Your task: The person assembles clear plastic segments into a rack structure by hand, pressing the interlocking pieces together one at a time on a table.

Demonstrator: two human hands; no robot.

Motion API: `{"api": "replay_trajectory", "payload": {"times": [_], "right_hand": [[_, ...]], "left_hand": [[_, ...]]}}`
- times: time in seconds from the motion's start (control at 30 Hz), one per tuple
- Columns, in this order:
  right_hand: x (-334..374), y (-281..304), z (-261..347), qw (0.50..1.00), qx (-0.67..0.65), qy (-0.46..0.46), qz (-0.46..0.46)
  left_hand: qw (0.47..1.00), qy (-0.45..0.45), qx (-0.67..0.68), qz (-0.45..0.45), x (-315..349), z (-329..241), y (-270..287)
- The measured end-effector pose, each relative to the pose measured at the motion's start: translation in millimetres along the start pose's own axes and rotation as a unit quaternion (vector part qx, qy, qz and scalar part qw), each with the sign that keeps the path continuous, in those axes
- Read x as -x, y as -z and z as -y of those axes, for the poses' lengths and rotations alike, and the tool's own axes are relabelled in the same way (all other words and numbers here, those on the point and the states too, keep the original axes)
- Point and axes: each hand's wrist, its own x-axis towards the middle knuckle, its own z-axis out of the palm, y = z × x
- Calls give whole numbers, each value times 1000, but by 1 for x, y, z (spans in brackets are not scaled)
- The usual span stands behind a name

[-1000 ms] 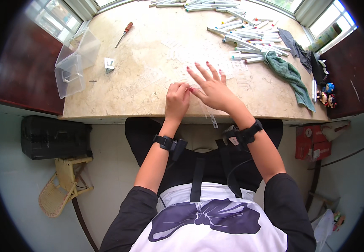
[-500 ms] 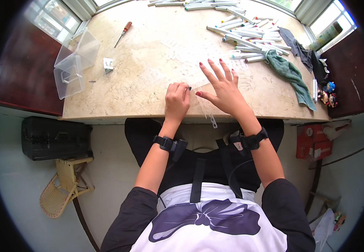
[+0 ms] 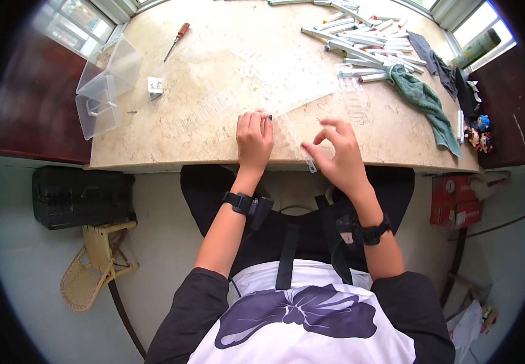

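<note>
Near the table's front edge, my left hand (image 3: 254,136) is closed, its fingers bunched and pressed to the thumb. A small dark spot shows at the thumb tip. What the fingers hold, if anything, is hidden. Just right of it a clear plastic strip (image 3: 292,134) with notches runs down toward me, its holed end (image 3: 312,166) past the table edge. My right hand (image 3: 340,155) is beside this strip, thumb tip at its edge, with thumb and forefinger curved apart. More clear notched plastic pieces (image 3: 205,112) lie on the table beyond my hands.
Many white markers (image 3: 371,48) are heaped at the far right, beside a green cloth (image 3: 423,100) and a grey cloth (image 3: 431,60). Small figurines (image 3: 479,136) sit at the right edge. A screwdriver (image 3: 177,41), a small white-and-grey piece (image 3: 155,87) and clear boxes (image 3: 98,106) are on the left.
My right hand has come down toward the table edge, and its spread fingers have curled in beside the strip. The left hand has barely shifted and stays closed.
</note>
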Motion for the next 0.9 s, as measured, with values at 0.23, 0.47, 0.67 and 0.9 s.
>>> {"api": "replay_trajectory", "payload": {"times": [0.23,0.47,0.67,0.9], "right_hand": [[34,4,-13,965,-97,-233,72],[27,40,-27,899,-313,-305,34],[27,58,-17,890,-347,-297,7],[29,64,9,969,-152,-193,-16]], "left_hand": [[999,-43,31,-9,-1,-7,7],[993,-86,85,-11,1,-21,11],[989,22,144,27,-2,-59,21],[991,15,128,30,3,-62,24]]}}
